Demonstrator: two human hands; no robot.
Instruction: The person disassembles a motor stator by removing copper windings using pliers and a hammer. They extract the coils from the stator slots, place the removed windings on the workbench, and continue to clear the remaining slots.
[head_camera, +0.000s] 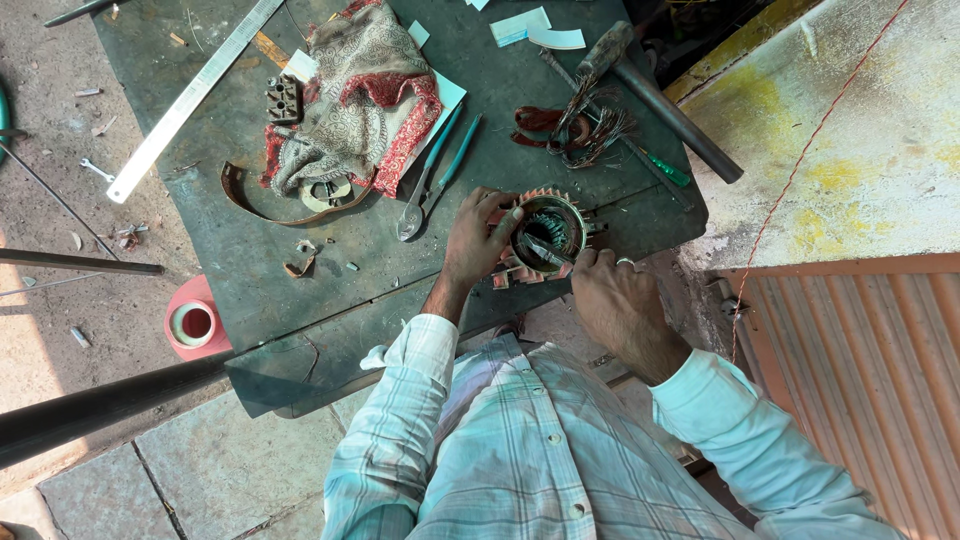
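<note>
Head view, looking straight down over a pale checked shirt to a dark metal table (300, 290).

Near the table's front edge: a round motor stator (548, 232), reddish finned outside, greenish windings lining the bore, standing open end up.

Left hand (478, 240) against the stator's left side, fingers (508, 215) curled over the rim, gripping the body. Right hand (608, 295) at the lower right of the stator, fingers closed narrow around a thin metal blade-like tool (545, 250) reaching slantwise into the bore; exact kind of tool too small to tell.

Just left of the left hand, apart from it: teal-handled pliers (432, 180), jaws toward the front edge. Farther left: a crumpled red and grey patterned cloth (355, 100) lying partly over a pale blue sheet, a small dark metal block (284, 97) beside it, a curved brown strip (240, 195) below it. Along the upper left, set diagonally: a long steel ruler (190, 100).

Behind the stator, well apart: a tangle of copper wire (575, 130), a green-handled screwdriver (660, 165) beside it, a hammer (655, 95) with its dark handle running down to the right. Near the far edge: pale blue paper pieces (520, 25).

Off the table, on the floor at the left: a roll of tape (192, 323) on a pink holder, a small spanner (97, 169), a dark pipe (100, 405) crossing low.
</note>
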